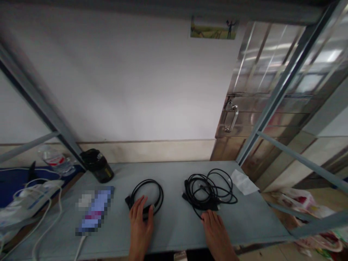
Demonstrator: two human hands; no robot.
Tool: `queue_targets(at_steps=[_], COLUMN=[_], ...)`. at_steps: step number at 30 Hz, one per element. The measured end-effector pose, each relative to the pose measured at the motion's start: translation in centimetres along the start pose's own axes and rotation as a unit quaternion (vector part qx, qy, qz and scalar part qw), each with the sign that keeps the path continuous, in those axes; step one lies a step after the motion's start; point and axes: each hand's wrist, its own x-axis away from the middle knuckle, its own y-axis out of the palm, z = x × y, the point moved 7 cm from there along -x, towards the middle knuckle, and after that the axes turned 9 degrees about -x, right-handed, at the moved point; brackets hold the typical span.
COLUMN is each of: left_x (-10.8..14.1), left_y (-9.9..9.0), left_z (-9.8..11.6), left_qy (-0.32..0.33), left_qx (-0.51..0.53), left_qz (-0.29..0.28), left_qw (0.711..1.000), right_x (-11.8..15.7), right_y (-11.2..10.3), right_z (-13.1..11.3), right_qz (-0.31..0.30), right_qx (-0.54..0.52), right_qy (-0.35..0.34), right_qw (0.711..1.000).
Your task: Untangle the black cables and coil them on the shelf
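A small loop of black cable [162, 192] with a dark plug at its left lies on the grey-blue tabletop [174, 224]. My left hand [140, 224] rests over the near left part of this loop, fingers stretched out and thumb spread apart. To the right is a larger, looser tangle of black cables [199, 188] with several connectors. At its near edge my right hand [216, 228] has its fingers pressed together on a black cable. The fingertips partly hide where the cable is gripped.
A black lidded cup [98, 166] stands at the back left, with a blurred-out phone-like object [96, 214] nearer. A white power strip [29, 203] with cords lies far left, near a plastic bottle [57, 159]. White paper [244, 182] lies right. Metal posts [274, 98] frame the table.
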Motion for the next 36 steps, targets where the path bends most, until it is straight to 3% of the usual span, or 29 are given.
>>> queue_targets(at_steps=[4, 9, 13, 16, 22, 25, 29, 33, 36], left_x=[-0.2, -0.4, -0.5, -0.5, -0.7, -0.7, -0.6, -0.8, -0.3], left_y=[-0.5, -1.1, -1.3, -1.3, -1.3, -1.4, -1.6, -2.0, -2.3], left_z=[0.3, 0.6, 0.5, 0.4, 0.2, 0.4, 1.1, 1.3, 1.9], left_qy=[-0.003, -0.028, -0.060, -0.071, -0.075, -0.075, -0.042, -0.026, -0.039], left_qx=[0.004, 0.014, 0.026, 0.030, 0.030, 0.023, 0.023, 0.024, 0.048], left_qz=[-0.003, -0.001, -0.007, -0.011, -0.013, -0.010, -0.004, 0.009, 0.001], left_qw=[1.000, 0.999, 0.998, 0.997, 0.997, 0.997, 0.999, 0.999, 0.998], right_x=[-0.9, -3.4, -4.3, -4.2, -5.7, -7.2, -8.0, -5.3, -0.9], right_y=[-1.5, -3.2, -2.4, -1.4, -2.6, -5.2, -10.3, -14.1, -14.3], right_z=[2.4, 9.8, 15.6, 17.4, 15.8, 15.6, 14.6, 12.2, 9.0], right_qz=[-0.018, -0.053, -0.143, -0.188, -0.146, -0.082, 0.014, 0.086, 0.091], right_qx=[-0.061, -0.091, -0.055, -0.083, -0.143, -0.181, -0.259, -0.315, -0.355], right_qy=[0.019, 0.112, 0.117, 0.112, 0.061, 0.130, 0.235, 0.324, 0.375], right_qw=[0.998, 0.988, 0.981, 0.972, 0.977, 0.971, 0.937, 0.888, 0.851])
